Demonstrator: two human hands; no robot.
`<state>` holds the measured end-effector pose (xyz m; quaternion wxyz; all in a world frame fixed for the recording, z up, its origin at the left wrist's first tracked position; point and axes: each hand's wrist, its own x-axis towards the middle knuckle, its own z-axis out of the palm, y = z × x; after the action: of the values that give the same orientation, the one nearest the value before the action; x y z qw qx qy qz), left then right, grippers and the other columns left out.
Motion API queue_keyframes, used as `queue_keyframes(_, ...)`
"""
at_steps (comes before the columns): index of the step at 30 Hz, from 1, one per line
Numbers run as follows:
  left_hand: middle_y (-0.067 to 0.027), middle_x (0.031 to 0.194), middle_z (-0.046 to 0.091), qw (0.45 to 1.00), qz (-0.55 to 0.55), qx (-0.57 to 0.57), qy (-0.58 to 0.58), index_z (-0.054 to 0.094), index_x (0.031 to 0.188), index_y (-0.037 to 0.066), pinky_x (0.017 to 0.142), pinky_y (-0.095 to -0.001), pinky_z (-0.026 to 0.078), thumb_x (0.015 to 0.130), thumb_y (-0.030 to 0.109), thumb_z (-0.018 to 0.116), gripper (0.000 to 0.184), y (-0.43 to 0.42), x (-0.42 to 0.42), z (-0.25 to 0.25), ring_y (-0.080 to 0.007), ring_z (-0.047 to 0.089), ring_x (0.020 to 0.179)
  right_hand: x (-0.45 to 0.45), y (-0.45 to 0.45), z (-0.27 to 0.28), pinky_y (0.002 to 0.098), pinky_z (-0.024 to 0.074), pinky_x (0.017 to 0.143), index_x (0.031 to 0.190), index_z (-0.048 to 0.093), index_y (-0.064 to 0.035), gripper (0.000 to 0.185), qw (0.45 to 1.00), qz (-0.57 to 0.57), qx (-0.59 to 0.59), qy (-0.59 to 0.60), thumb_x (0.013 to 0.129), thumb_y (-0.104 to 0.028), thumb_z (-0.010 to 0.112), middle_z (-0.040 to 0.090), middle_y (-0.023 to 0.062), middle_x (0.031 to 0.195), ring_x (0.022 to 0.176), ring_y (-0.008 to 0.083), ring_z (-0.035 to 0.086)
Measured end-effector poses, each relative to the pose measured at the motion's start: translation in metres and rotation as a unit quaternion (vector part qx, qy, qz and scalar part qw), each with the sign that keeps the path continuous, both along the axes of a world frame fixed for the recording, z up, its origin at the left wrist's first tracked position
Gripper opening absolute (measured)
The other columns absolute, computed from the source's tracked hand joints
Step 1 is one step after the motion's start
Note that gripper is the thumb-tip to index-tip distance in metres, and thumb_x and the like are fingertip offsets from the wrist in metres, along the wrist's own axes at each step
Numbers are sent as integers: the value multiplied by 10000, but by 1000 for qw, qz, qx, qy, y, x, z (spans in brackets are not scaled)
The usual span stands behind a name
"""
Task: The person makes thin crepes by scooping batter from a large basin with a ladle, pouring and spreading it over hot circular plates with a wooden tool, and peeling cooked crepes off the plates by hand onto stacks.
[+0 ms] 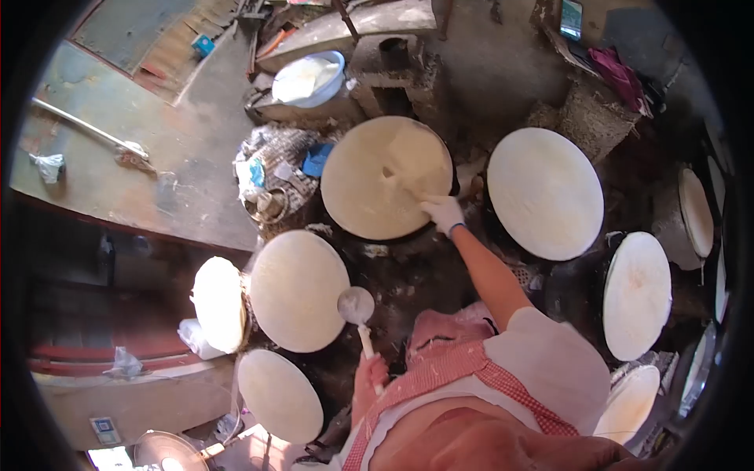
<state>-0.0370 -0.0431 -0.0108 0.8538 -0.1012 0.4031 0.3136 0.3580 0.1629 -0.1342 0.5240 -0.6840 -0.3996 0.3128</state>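
My left hand [367, 378] is wrapped round the pale handle of a ladle [356, 305], low in front of my apron. The ladle's round bowl points away from me, beside a round white griddle [300, 290]. My right hand [442, 213], in a whitish glove, reaches to the near right part of a large round griddle [353, 188]. Its fingers are drawn together over that surface; whether something thin is in them I cannot make out. A beige layer covers the griddle, with a darker patch near its middle and a lighter area at upper right.
More round pale griddles stand around me: one right [545, 194], one farther right [637, 296], one lower left [280, 396]. A basin [336, 82] with pale contents sits behind, next to a small stove [393, 74]. A phone [571, 20] lies upper right.
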Motion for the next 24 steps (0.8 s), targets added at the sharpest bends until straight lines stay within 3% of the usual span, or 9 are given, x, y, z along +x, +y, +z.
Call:
queue_keyframes(3,11,560,325,998,36,-54,9,427,1109,298,295,-190,249,920,31,437,327,1,-6,11,-69,298,391,1,-35,91,357,462,877,1124,646,-101,458,972,41,-182,-144,732,-337,649,665,138,1024,1027,280,607)
queue_keyframes(4,12,561,325,1000,22,-17,6,434,1078,282,296,-191,250,923,35,433,293,2,-13,17,-69,296,393,21,-37,34,379,505,670,1139,650,-136,441,993,-17,57,-106,774,-381,615,672,128,804,752,275,643)
queue_keyframes(6,13,562,321,999,33,3,-26,440,1029,254,299,-192,252,927,40,427,238,5,-20,16,-71,293,394,33,-65,50,358,400,428,1008,689,-148,352,953,-121,-72,270,812,-422,587,538,63,594,470,190,495)
queue_keyframes(7,12,562,318,997,53,-19,-48,438,1012,242,300,-192,253,928,42,425,216,3,-27,12,-73,292,393,24,-50,68,298,255,350,855,648,-140,289,892,-191,-321,255,824,-421,589,416,-10,552,404,101,330)
queue_keyframes(10,5,564,329,985,87,-89,-123,457,953,225,303,-198,257,930,71,431,157,10,-38,-13,-79,307,393,-48,-84,63,267,329,391,1043,679,-133,291,917,-69,-118,375,780,-257,689,505,-27,617,462,85,401)
queue_keyframes(14,-1,553,341,982,84,-111,-129,437,753,118,325,-224,279,927,130,449,175,15,-36,-4,-84,325,395,-23,-75,52,280,488,596,1132,646,-65,389,992,-13,-27,126,779,-223,692,687,61,866,636,144,602)
queue_keyframes(16,-1,544,333,991,64,-79,-92,406,693,96,339,-230,293,927,150,451,244,13,-42,-5,-88,329,398,23,-57,42,340,471,856,1115,639,-55,399,998,-54,21,-13,775,-261,672,653,161,1067,995,261,631)
queue_keyframes(20,0,529,334,969,88,-110,-202,373,642,93,356,-241,310,922,175,448,301,12,-37,-2,-97,342,398,61,-11,83,448,487,680,1195,549,-224,367,924,-55,-202,-320,840,-317,566,652,190,842,784,360,634)
queue_keyframes(24,0,515,337,968,77,-113,-209,359,609,101,345,-245,305,923,169,435,331,37,-25,-13,-95,333,384,45,-30,68,468,467,579,1155,525,-278,321,884,67,-142,-439,841,-340,561,611,167,712,654,339,620)
